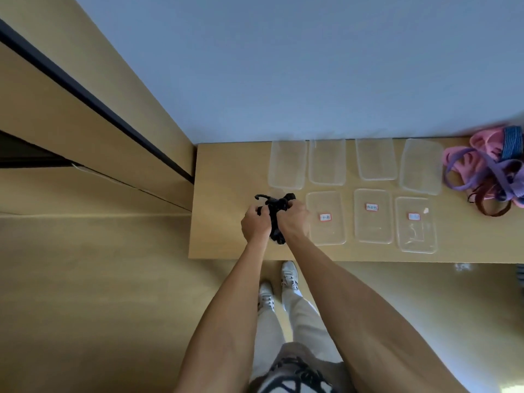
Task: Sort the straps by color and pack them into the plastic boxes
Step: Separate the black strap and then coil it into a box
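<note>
At the far left a tan cabinet [85,131] with a dark groove is standing against the wall, just beside the end of the wooden surface [221,177]. Near that left end, the left hand [255,222] is curling its fingers [259,209] tightly around a bunched black strap [276,211], with a loose loop of it sticking out above the knuckles. Just to the right, the right hand [293,218] is gripping the same bundle, its fingers wrapped over the top and mostly hidden behind the back of the hand; the lower end of the strap is hanging down between the two wrists. Both hands are holding the bundle over the surface, in front of the leftmost clear plastic box [287,164]. Three more clear boxes [375,158] are lying in the same row along the wall. In front of them three flat clear lids [373,215] are resting on the surface, each carrying a small red-bordered label [325,217] whose writing is too small to read. At the far right a tangled pile of pink, purple, blue and brown straps [487,171] is lying on the surface, well apart from the hands.
</note>
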